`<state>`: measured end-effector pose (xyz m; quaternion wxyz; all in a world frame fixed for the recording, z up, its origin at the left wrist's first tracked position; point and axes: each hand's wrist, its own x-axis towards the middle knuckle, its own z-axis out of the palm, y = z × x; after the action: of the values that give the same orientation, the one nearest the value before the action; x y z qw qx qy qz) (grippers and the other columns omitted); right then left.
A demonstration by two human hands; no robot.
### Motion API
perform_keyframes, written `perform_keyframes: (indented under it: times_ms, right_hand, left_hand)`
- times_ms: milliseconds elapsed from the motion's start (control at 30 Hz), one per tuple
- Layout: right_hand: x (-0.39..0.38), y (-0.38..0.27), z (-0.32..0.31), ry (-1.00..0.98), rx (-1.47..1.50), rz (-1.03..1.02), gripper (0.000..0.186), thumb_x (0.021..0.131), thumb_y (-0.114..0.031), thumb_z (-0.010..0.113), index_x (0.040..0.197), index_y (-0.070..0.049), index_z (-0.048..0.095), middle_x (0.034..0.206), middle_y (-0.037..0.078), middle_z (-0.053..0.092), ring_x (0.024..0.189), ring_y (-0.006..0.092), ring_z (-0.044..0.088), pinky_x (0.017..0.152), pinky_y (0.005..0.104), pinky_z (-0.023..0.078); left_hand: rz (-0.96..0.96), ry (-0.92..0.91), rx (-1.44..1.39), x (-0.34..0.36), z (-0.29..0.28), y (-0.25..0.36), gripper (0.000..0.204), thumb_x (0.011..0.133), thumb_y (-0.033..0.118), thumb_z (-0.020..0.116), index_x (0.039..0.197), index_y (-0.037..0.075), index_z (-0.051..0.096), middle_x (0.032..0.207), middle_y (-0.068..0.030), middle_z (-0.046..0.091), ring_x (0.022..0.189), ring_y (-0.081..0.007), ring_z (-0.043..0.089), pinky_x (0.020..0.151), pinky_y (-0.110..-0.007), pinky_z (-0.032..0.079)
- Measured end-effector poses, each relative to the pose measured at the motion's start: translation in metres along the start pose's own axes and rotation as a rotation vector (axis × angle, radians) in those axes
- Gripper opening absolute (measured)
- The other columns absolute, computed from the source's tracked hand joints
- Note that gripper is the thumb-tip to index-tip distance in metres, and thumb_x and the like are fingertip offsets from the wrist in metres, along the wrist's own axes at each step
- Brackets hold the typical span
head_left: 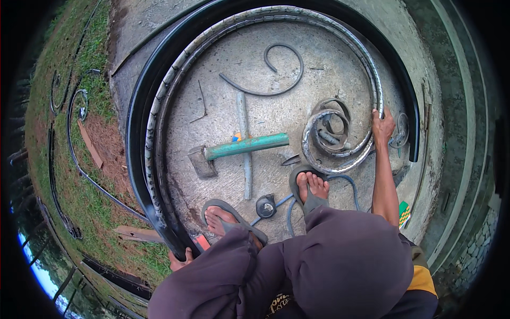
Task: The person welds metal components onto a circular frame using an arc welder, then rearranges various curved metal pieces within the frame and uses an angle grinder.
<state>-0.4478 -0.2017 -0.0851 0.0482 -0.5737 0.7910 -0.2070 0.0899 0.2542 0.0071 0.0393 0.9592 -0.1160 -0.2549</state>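
Steel scroll bar point(212, 48) arcing overhead, right hand point(382, 126) gripping

Round concrete slab point(223, 101) set in grass, strewn with metalwork.

On it lie a long scrolled metal strip point(212, 37) curling into a tight spiral point(332, 141), a black curved strip point(139, 117) along the rim, a green-handled hammer point(239, 149), a grey pipe point(245, 154) and a thin bent rod point(276, 74).

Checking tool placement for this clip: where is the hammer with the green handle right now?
In the head view the hammer lies on the concrete slab, left of centre, its green handle crossing a grey rod, ahead of the left foot.
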Motion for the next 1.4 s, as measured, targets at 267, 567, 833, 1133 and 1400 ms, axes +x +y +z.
perform_keyframes:
  times_ms: [267, 567, 833, 1133, 1400]
  right_hand:
    - [0.015, 0.028, 0.007, -0.026, -0.026, -0.082, 0.036, 0.086, -0.025, 0.07, 0.115, -0.003, 0.07, 0.095, 0.02, 0.072, 0.086, 0.0364, 0.068, 0.082, 0.0449, 0.05]
    - [0.019, 0.059, 0.019, -0.12, -0.044, -0.102, 0.047, 0.09, -0.031, 0.072, 0.121, 0.004, 0.065, 0.105, 0.021, 0.071, 0.094, 0.0365, 0.065, 0.087, 0.0439, 0.048]
    - [0.036, 0.056, 0.016, -0.146, 0.028, -0.226, 0.048, 0.086, -0.032, 0.075, 0.115, 0.005, 0.065, 0.099, 0.022, 0.068, 0.089, 0.0359, 0.063, 0.086, 0.0455, 0.047]
    - [0.028, 0.033, 0.005, -0.107, -0.133, -0.115, 0.037, 0.085, -0.027, 0.074, 0.112, -0.001, 0.071, 0.094, 0.018, 0.074, 0.081, 0.0337, 0.067, 0.077, 0.0444, 0.05]
    - [0.03, 0.042, 0.001, -0.1, -0.181, -0.142, 0.044, 0.085, -0.032, 0.076, 0.114, 0.001, 0.07, 0.094, 0.021, 0.073, 0.082, 0.0383, 0.067, 0.078, 0.0466, 0.049]
  left_hand:
    - [0.125, 0.157, -0.141, -0.006, 0.003, 0.011, 0.048, 0.078, 0.014, 0.078, 0.121, -0.001, 0.061, 0.095, -0.0217, 0.071, 0.086, -0.0353, 0.071, 0.078, -0.043, 0.054]
    - [0.179, 0.184, -0.166, 0.003, 0.005, 0.021, 0.042, 0.078, 0.013, 0.078, 0.115, 0.0, 0.06, 0.094, -0.0222, 0.073, 0.087, -0.0356, 0.074, 0.078, -0.042, 0.056]
    - [0.15, 0.171, -0.213, 0.014, 0.017, 0.017, 0.042, 0.078, 0.011, 0.079, 0.112, -0.002, 0.059, 0.092, -0.0233, 0.073, 0.088, -0.0356, 0.074, 0.077, -0.042, 0.058]
    - [0.141, 0.168, -0.114, 0.011, 0.012, 0.014, 0.042, 0.078, 0.009, 0.075, 0.115, -0.002, 0.059, 0.088, -0.0254, 0.072, 0.084, -0.0395, 0.073, 0.073, -0.046, 0.057]
    - [0.11, 0.092, -0.198, 0.01, 0.015, 0.01, 0.049, 0.078, 0.005, 0.07, 0.124, -0.002, 0.055, 0.093, -0.0269, 0.071, 0.088, -0.0407, 0.073, 0.077, -0.046, 0.057]
